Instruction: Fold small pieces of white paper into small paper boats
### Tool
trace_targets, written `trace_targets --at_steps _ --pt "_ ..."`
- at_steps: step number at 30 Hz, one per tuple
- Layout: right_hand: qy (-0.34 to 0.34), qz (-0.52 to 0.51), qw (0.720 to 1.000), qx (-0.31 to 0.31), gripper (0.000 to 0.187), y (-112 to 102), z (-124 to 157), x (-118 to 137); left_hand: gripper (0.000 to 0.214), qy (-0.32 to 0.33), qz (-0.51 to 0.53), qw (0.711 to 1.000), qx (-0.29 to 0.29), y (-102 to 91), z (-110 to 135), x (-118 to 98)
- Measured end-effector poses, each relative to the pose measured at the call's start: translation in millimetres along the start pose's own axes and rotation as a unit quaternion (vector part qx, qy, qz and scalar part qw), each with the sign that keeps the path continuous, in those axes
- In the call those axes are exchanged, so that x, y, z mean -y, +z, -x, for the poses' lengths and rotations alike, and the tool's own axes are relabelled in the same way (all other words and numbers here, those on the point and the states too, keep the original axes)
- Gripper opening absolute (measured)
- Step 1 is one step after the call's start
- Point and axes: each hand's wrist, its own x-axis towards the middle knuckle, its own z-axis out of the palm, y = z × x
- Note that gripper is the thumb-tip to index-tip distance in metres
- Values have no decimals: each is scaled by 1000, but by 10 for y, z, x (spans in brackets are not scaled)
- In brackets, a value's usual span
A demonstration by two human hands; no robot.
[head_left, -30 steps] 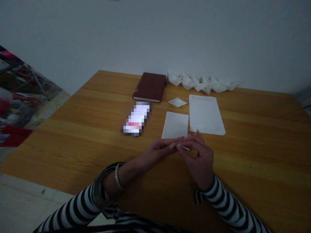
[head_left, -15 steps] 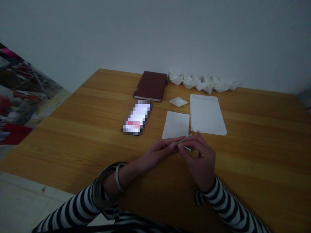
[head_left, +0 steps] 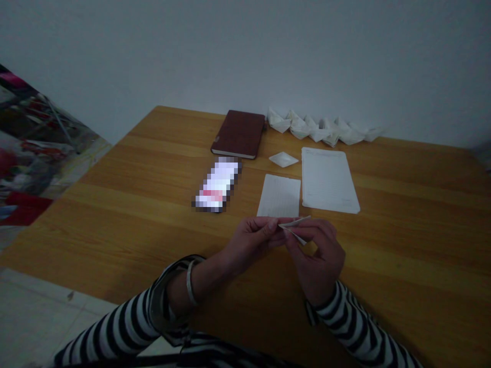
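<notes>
A narrow folded strip of white paper (head_left: 294, 228) is spread into a V and held between both hands, above the table's near part. My left hand (head_left: 253, 239) pinches its left end between thumb and fingers. My right hand (head_left: 317, 255) grips the other side with its fingertips. A lined white paper sheet (head_left: 279, 196) lies flat just beyond my hands, and a larger white sheet (head_left: 330, 181) lies to its right. Neither hand touches these sheets.
Further back on the wooden table (head_left: 126, 225) lie a dark red notebook (head_left: 238, 134), a pixelated flat rectangular object (head_left: 218, 184), a small white paper boat (head_left: 283, 159) and a row of several paper boats (head_left: 322, 127) along the wall. Patterned material (head_left: 34, 158) lies beyond the left edge.
The folded paper has spread from a thin strip into a wider V between my fingers. Both hands have shifted slightly to the right.
</notes>
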Motion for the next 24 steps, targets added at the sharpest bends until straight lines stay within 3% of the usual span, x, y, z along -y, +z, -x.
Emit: trace_targets --at_steps 6,17,24 --pt "-7 -3 1000 -18 12 12 7 5 30 13 -52 998 17 69 27 -4" --pt "9 10 1000 0 11 51 24 31 19 64 -96 990 -75 23 15 66" --pt "103 -66 992 26 6 53 -7 -13 26 59 -161 983 -67 18 9 -13"
